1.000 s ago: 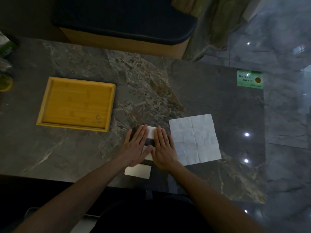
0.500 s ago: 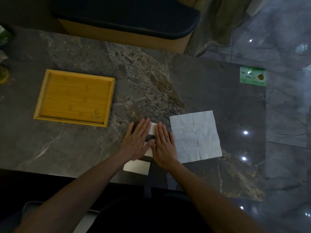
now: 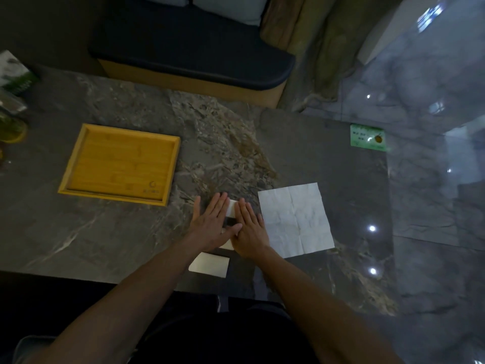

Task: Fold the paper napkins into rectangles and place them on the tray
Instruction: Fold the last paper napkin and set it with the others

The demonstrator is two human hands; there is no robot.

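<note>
hands unmoved since earlier frame: left hand (image 3: 211, 224) and right hand (image 3: 249, 229) both flat, fingers spread, gripping nothing, pressing folded napkin (image 3: 210, 264) near tabletop's (image 3: 105, 240) front edge. dark marble tabletop, glossy floor (image 3: 433, 101), bench (image 3: 194, 59) behind. two napkins: second napkin (image 3: 295, 219) unfolded, right. one tray (image 3: 120, 164), left, bare.

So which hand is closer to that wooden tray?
The left hand: it lies flat just right of the tray. The right hand sits beyond it, farther away.
</note>
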